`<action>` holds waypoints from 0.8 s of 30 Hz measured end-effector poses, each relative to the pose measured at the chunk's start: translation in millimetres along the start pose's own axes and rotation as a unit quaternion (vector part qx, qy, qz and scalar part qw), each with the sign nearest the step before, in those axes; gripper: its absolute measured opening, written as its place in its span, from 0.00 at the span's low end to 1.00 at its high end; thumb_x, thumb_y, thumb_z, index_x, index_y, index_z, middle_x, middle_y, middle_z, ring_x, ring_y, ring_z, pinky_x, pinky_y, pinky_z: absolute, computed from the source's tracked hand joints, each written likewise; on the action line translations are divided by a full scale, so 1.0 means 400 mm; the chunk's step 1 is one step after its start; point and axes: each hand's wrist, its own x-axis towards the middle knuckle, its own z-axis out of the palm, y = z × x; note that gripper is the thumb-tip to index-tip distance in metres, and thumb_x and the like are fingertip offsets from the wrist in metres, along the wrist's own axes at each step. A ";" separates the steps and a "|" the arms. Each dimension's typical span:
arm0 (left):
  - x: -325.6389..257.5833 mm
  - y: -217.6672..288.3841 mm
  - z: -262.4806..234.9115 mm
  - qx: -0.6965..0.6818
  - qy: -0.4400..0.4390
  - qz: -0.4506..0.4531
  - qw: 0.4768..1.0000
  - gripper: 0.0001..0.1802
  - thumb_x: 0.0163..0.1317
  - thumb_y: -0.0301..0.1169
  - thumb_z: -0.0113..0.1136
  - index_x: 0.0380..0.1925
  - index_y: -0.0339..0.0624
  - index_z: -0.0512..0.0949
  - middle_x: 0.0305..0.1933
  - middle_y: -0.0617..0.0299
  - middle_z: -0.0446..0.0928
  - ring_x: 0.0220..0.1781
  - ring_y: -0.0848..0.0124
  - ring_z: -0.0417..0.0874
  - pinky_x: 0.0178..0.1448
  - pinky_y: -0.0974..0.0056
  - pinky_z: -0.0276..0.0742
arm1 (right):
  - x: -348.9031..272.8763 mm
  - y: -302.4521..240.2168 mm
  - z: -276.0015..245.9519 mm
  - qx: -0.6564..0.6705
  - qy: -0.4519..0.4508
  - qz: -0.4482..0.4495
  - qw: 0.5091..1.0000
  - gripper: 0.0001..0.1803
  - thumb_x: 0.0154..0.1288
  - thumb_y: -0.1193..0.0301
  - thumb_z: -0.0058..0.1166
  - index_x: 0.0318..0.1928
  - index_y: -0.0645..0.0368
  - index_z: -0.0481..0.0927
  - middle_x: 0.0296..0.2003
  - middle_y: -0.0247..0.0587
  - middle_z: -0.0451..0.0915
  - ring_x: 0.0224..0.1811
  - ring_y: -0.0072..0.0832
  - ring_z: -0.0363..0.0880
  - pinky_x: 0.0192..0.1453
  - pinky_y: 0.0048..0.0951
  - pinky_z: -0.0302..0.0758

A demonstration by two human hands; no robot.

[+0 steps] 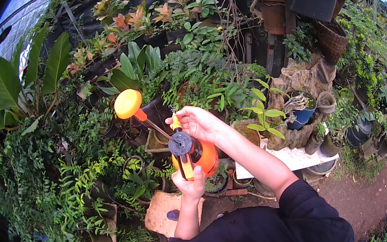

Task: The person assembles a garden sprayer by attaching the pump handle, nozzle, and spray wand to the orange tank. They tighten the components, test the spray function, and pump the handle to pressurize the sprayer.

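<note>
From where I stood, the sprayer was up in the air at the middle of the frame, tilted, its orange body well clear of the ground. The left hand had its handle, the thumb up alongside it; the other fingers were mostly hidden, though they seemed curled round. The right hand was at the yellow nozzle, thumb and fingers closed about it in what looked like a light pinch. The rod stood out of the black cap, slanting to the yellow knob at upper left.

The body looked like stiff, smooth plastic, likely slippery if wet; its weight would depend on the liquid inside, which I couldn't make out. The handle seemed the soundest hold, the nozzle better for fingertips, and the thin rod a poor place to lift by.

Lower down, a purple lid sat on a pale slab; a white tabletop lay right of centre.
</note>
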 end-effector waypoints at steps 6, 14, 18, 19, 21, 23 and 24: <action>0.001 0.000 0.004 0.003 0.006 0.024 1.000 0.27 0.67 0.42 0.60 0.13 0.41 0.64 0.10 0.68 0.64 0.11 0.80 0.64 0.16 0.72 0.55 | 0.007 0.008 -0.001 -0.009 -0.016 -0.007 1.000 0.12 0.66 0.67 0.58 0.44 0.62 0.79 0.42 0.42 0.84 0.41 0.26 0.83 0.53 0.30 0.79; -0.005 0.005 -0.002 0.039 -0.001 0.060 0.997 0.27 0.68 0.41 0.59 0.12 0.40 0.65 0.10 0.69 0.64 0.11 0.81 0.64 0.16 0.72 0.55 | -0.012 -0.007 0.023 -0.047 -0.035 0.016 0.998 0.12 0.67 0.66 0.59 0.44 0.60 0.80 0.40 0.38 0.84 0.42 0.26 0.83 0.52 0.30 0.79; -0.007 0.006 -0.001 0.027 0.002 0.043 0.999 0.27 0.68 0.42 0.59 0.13 0.40 0.65 0.11 0.69 0.64 0.12 0.81 0.65 0.16 0.72 0.55 | -0.017 -0.004 0.040 -0.066 -0.029 0.020 0.997 0.12 0.68 0.64 0.58 0.45 0.60 0.80 0.46 0.44 0.84 0.43 0.29 0.84 0.54 0.33 0.78; -0.008 0.006 -0.001 0.023 0.004 0.036 0.999 0.27 0.68 0.42 0.59 0.13 0.40 0.65 0.11 0.69 0.65 0.12 0.80 0.65 0.16 0.72 0.55 | -0.018 -0.004 0.041 -0.071 -0.031 0.019 0.997 0.13 0.68 0.64 0.57 0.46 0.60 0.80 0.48 0.46 0.84 0.43 0.30 0.84 0.55 0.34 0.77; -0.007 0.005 -0.003 0.024 0.002 0.038 0.999 0.27 0.68 0.42 0.59 0.14 0.40 0.65 0.11 0.68 0.65 0.12 0.80 0.65 0.16 0.72 0.56 | -0.019 -0.006 0.040 -0.074 -0.016 0.026 0.997 0.14 0.69 0.63 0.56 0.47 0.60 0.79 0.50 0.49 0.84 0.44 0.30 0.84 0.56 0.35 0.77; -0.007 0.005 -0.005 0.021 0.002 0.036 0.999 0.27 0.68 0.42 0.59 0.14 0.40 0.66 0.11 0.68 0.65 0.12 0.80 0.65 0.16 0.72 0.56 | -0.022 -0.008 0.036 -0.056 -0.029 0.028 0.998 0.14 0.70 0.63 0.53 0.48 0.61 0.78 0.51 0.51 0.83 0.45 0.31 0.84 0.57 0.35 0.77; -0.007 0.005 -0.005 0.018 0.001 0.032 0.999 0.27 0.68 0.42 0.59 0.14 0.40 0.66 0.11 0.68 0.65 0.12 0.80 0.65 0.16 0.72 0.56 | -0.023 -0.009 0.033 -0.037 -0.047 0.027 0.998 0.14 0.71 0.63 0.52 0.48 0.61 0.78 0.50 0.52 0.83 0.45 0.31 0.84 0.57 0.35 0.77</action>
